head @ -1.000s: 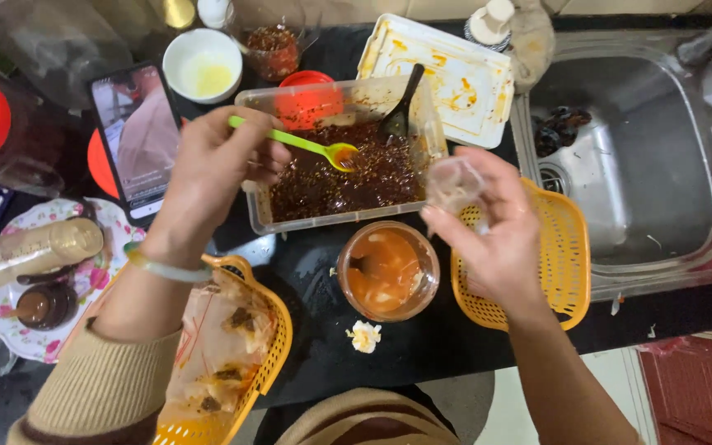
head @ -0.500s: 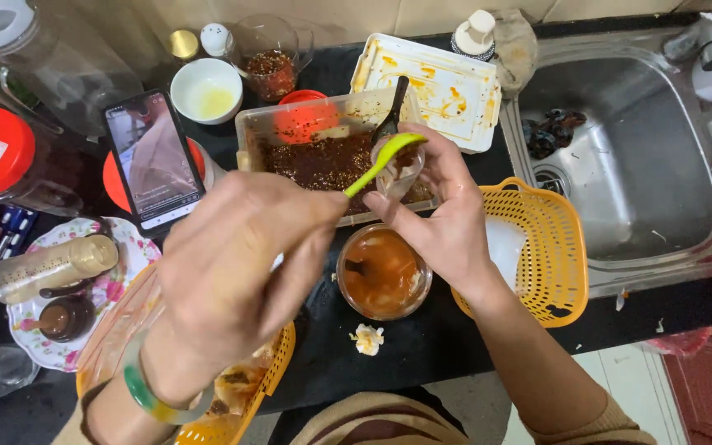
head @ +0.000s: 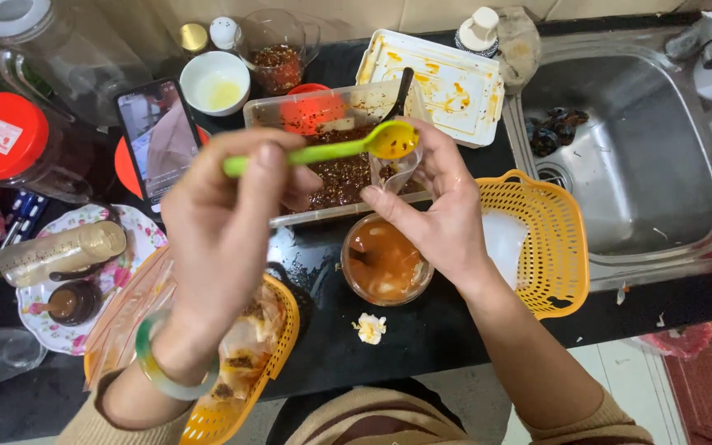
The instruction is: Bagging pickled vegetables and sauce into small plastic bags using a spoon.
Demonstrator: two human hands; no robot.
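Note:
My left hand holds a green spoon level, its yellow bowl over a small clear plastic cup. My right hand grips that cup between thumb and fingers, above a long clear tray of dark chili sauce. A black utensil leans in the tray's far end. Just below my right hand stands a round clear tub of orange-brown sauce. A green bangle sits on my left wrist.
A yellow basket lies by the steel sink. A second yellow basket with used bags is near my left arm. A phone, white bowl, smeared white tray, red-lidded jar and floral plate crowd the black counter.
My left hand lifted the spoon out of the chili tray and brought it up to the small cup. My right hand raised the cup from beside the basket to the spoon.

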